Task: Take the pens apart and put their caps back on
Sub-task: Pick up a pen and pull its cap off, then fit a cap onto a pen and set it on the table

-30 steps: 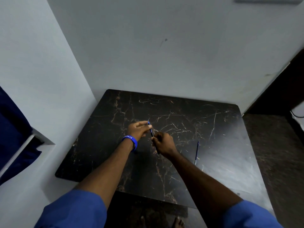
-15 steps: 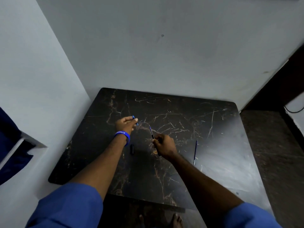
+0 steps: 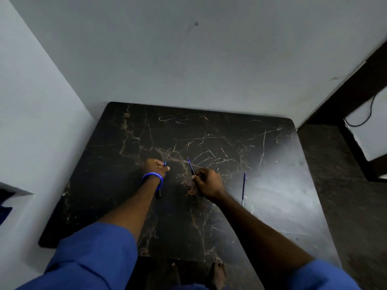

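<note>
My right hand grips a dark pen whose thin pointed end sticks up and to the left over the black marble table. My left hand, with a blue wristband, is closed low over the table around a small blue pen piece, just its tip showing. A short black pen part lies on the table beside my left wrist. A thin blue refill lies by itself on the table to the right of my right hand.
White walls close in the table at the back and on the left. To the right there is dark floor and a dark frame with a white surface and a black cable. My bare feet show below the table's near edge.
My left hand pulled a blue piece off the pen's tip and carried it left and down toward the table. My right hand stayed put with the pen. The camera tilted slightly.
</note>
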